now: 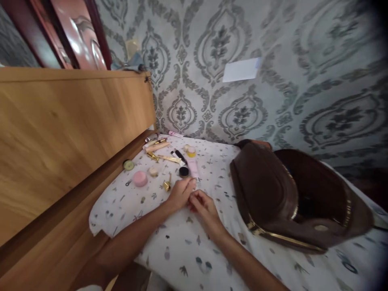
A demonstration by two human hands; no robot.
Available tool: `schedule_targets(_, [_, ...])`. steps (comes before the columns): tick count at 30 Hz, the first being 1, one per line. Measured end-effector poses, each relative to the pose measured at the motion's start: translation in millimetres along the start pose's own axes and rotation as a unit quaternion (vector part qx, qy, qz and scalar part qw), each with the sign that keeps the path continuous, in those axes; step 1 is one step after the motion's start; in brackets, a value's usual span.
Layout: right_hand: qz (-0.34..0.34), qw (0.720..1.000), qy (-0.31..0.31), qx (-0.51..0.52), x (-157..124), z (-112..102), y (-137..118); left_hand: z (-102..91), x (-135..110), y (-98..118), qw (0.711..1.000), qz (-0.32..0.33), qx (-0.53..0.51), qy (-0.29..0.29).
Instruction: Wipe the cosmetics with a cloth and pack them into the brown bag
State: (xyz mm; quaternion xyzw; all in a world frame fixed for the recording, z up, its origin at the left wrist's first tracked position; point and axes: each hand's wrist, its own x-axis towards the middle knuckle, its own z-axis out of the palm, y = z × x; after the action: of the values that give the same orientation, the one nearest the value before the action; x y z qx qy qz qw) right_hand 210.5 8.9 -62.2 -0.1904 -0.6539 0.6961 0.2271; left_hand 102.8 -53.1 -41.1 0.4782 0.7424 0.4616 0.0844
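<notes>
My left hand (181,192) and my right hand (202,205) meet over a white patterned pillow (194,238), fingertips touching each other. The fingers of both are curled together as if pinching something small that I cannot make out. Just beyond the hands lie cosmetics: a pink tube (193,167), a small black-lidded pot (183,171), a gold cap (167,185), a round pink compact (140,178), a yellow jar (191,151) and several gold and black sticks (165,158).
A brown leather bag (291,198) with a gold zip lies open to the right on the bedding. A wooden headboard (69,133) runs along the left. Patterned wallpaper (273,81) stands behind. A green round lid (128,164) rests on the headboard ledge.
</notes>
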Motion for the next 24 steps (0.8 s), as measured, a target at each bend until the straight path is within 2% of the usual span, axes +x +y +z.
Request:
schedule_targets(4, [-0.061, 0.993, -0.048, -0.090, -6.3, 4.1, 10.8, -16.2, 1.5, 0.8, 0.992, -0.007, 0.127, 0.019])
schedule_targets(8, [-0.061, 0.991, -0.059, -0.099, -9.3, 3.2, 14.3, -44.0, 4.0, 8.5, 0.967, -0.017, 0.251, 0.047])
schedule_targets(11, [-0.054, 0.993, -0.059, -0.091, -8.8, 2.7, 15.7, -71.0, -0.6, 9.8, 0.943, -0.048, 0.318, 0.080])
schedule_targets(13, [-0.049, 0.993, -0.060, -0.092, -8.8, 2.8, 15.3, -89.0, -9.5, 5.0, 0.923, -0.082, 0.363, 0.099])
schedule_targets(15, [-0.048, 0.992, -0.062, -0.097, -9.3, 3.1, 13.7, -104.6, -22.1, -5.2, 0.880, -0.130, 0.444, 0.107])
schedule_targets(17, [-0.053, 0.991, -0.064, -0.101, -9.8, 3.4, 11.7, -116.1, -35.3, -19.5, 0.851, -0.165, 0.489, 0.098])
schedule_targets(18, [-0.055, 0.991, -0.065, -0.102, -10.0, 3.5, 10.9, -120.1, -41.1, -27.4, 0.847, -0.181, 0.492, 0.085])
schedule_targets(21, [-0.059, 0.990, -0.066, -0.107, -10.1, 3.7, 9.5, -125.1, -52.4, -48.0, 0.860, -0.208, 0.463, 0.050])
schedule_targets(24, [-0.071, 0.988, -0.066, -0.122, -10.2, 3.4, 9.6, -124.0, -55.4, -56.6, 0.870, -0.196, 0.448, 0.068])
